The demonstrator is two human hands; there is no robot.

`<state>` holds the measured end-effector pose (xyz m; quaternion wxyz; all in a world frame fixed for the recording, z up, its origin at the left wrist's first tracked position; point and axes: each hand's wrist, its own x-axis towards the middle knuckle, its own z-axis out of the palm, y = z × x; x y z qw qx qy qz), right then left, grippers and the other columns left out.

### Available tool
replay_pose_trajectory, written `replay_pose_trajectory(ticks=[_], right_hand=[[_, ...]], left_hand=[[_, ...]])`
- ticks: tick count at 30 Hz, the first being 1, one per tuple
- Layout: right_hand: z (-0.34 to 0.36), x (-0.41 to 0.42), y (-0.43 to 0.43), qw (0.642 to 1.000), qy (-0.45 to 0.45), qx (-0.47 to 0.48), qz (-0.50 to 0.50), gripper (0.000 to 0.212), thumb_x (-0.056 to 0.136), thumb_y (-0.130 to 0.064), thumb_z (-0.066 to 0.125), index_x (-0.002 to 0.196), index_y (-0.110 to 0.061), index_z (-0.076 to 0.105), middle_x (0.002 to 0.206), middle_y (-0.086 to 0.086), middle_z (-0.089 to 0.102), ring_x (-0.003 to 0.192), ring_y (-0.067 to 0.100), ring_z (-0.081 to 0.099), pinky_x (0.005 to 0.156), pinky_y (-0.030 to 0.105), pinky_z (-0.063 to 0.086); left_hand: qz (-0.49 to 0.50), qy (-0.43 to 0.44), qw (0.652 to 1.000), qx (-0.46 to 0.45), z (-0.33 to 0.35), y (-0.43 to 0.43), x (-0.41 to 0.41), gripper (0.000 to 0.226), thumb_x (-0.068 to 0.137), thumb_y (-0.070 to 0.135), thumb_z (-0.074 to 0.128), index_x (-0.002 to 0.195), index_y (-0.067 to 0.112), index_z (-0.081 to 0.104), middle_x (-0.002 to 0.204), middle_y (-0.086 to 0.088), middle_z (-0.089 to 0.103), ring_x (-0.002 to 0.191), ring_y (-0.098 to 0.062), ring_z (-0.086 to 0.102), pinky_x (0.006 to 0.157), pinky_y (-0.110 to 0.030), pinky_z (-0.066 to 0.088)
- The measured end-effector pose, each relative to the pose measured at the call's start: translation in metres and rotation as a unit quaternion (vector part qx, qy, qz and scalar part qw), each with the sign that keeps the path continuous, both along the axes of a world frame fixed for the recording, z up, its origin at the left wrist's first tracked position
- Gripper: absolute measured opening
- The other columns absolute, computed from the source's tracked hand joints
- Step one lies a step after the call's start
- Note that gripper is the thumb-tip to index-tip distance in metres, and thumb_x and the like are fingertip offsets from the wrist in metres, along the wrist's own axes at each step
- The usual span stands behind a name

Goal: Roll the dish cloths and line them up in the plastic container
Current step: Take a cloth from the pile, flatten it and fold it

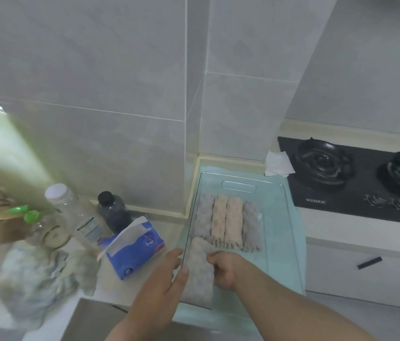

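A clear plastic container lies on a pale green towel on the counter. Several rolled dish cloths, grey and pink, stand side by side in its far half. A further grey roll lies in the near left corner. My left hand rests against the container's left wall, thumb on the roll's left side. My right hand is inside the container and grips the roll from its right. A heap of loose grey-blue cloths lies on the counter at the left.
A blue tissue pack, a dark bottle and clear bottles stand between the heap and the container. A black gas hob is at the right, with a white paper beside it. A sink edge lies below.
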<state>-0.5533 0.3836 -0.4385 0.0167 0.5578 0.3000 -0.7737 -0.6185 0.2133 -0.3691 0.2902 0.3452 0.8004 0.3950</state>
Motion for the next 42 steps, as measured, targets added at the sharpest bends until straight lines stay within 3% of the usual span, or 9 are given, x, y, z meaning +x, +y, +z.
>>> replay_pose_trajectory(ticks=[4, 7, 10, 14, 17, 20, 25, 32, 42], right_hand=[[0.002, -0.017, -0.005, 0.987, -0.077, 0.101, 0.103, 0.03, 0.09, 0.001, 0.047, 0.117, 0.004, 0.061, 0.117, 0.022, 0.064, 0.103, 0.034, 0.064, 0.091, 0.046, 0.053], [0.004, -0.011, -0.003, 0.917, -0.22, 0.272, 0.191, 0.038, 0.091, -0.023, 0.053, 0.124, -0.006, 0.057, 0.123, 0.012, 0.061, 0.114, 0.027, 0.059, 0.093, 0.034, 0.049], [0.014, -0.007, -0.005, 0.874, -0.26, 0.288, 0.291, 0.033, 0.096, -0.018, 0.047, 0.124, -0.004, 0.056, 0.123, 0.015, 0.06, 0.113, 0.028, 0.058, 0.091, 0.032, 0.047], [0.025, -0.011, -0.008, 0.966, -0.177, 0.056, 0.182, 0.023, 0.095, -0.011, 0.043, 0.087, 0.002, 0.06, 0.085, 0.016, 0.063, 0.077, 0.027, 0.061, 0.072, 0.041, 0.051], [0.019, -0.009, -0.006, 0.982, -0.122, -0.02, 0.14, 0.028, 0.091, -0.011, 0.046, 0.113, 0.004, 0.054, 0.114, 0.02, 0.06, 0.106, 0.035, 0.058, 0.086, 0.058, 0.048], [0.009, -0.011, -0.008, 0.988, -0.084, -0.047, 0.117, 0.048, 0.086, -0.012, 0.046, 0.133, -0.005, 0.042, 0.133, 0.022, 0.051, 0.12, 0.04, 0.051, 0.093, 0.072, 0.038], [-0.003, -0.014, -0.018, 0.992, -0.03, -0.03, 0.122, 0.071, 0.066, -0.008, 0.051, 0.136, -0.016, 0.044, 0.131, 0.017, 0.057, 0.114, 0.041, 0.058, 0.09, 0.071, 0.04], [0.014, 0.005, -0.01, 0.963, -0.033, 0.082, 0.254, 0.062, 0.085, 0.0, 0.048, 0.14, -0.025, 0.033, 0.137, 0.007, 0.042, 0.114, 0.028, 0.049, 0.087, 0.057, 0.051], [0.004, -0.011, -0.018, 0.968, 0.006, 0.068, 0.24, 0.085, 0.065, 0.011, 0.052, 0.139, -0.029, 0.035, 0.137, 0.009, 0.048, 0.115, 0.037, 0.055, 0.079, 0.057, 0.055]], left_hand=[[0.0, -0.032, 0.999, 0.007, 0.001, -0.001, -0.002, 0.039, 0.095, 0.045, 0.039, 0.132, 0.036, 0.04, 0.117, 0.036, 0.041, 0.111, 0.023, 0.04, 0.087, -0.002, 0.033], [-0.01, -0.042, 0.999, 0.002, 0.002, -0.003, -0.004, 0.033, 0.097, 0.043, 0.038, 0.129, 0.043, 0.034, 0.116, 0.038, 0.039, 0.108, 0.03, 0.034, 0.085, 0.001, 0.031], [-0.014, -0.067, 0.998, 0.002, 0.001, -0.005, -0.005, 0.03, 0.095, 0.047, 0.037, 0.124, 0.05, 0.033, 0.116, 0.039, 0.04, 0.107, 0.031, 0.036, 0.087, -0.003, 0.032], [0.015, -0.139, 0.989, 0.039, 0.004, -0.006, -0.006, 0.023, 0.093, 0.044, 0.038, 0.114, 0.05, 0.044, 0.107, 0.042, 0.056, 0.105, 0.023, 0.047, 0.096, -0.015, 0.041], [0.015, -0.183, 0.98, 0.072, 0.013, -0.004, -0.004, 0.024, 0.099, 0.028, 0.034, 0.114, 0.042, 0.045, 0.098, 0.049, 0.054, 0.097, 0.02, 0.054, 0.079, -0.011, 0.048], [0.022, -0.21, 0.973, 0.094, 0.015, -0.003, -0.004, 0.024, 0.095, 0.04, 0.034, 0.115, 0.038, 0.046, 0.096, 0.045, 0.058, 0.095, 0.016, 0.058, 0.073, -0.01, 0.049], [0.021, -0.224, 0.97, 0.092, 0.011, -0.003, -0.008, 0.032, 0.092, 0.056, 0.032, 0.117, 0.041, 0.045, 0.102, 0.045, 0.057, 0.1, 0.015, 0.057, 0.08, -0.015, 0.051], [0.022, -0.221, 0.973, 0.063, 0.008, -0.004, -0.009, 0.029, 0.091, 0.043, 0.029, 0.116, 0.045, 0.044, 0.116, 0.019, 0.056, 0.096, 0.017, 0.055, 0.07, -0.012, 0.05], [0.022, -0.239, 0.969, 0.064, 0.006, -0.004, -0.011, 0.023, 0.097, 0.043, 0.033, 0.117, 0.041, 0.045, 0.118, 0.015, 0.055, 0.095, 0.015, 0.057, 0.07, -0.014, 0.051]])
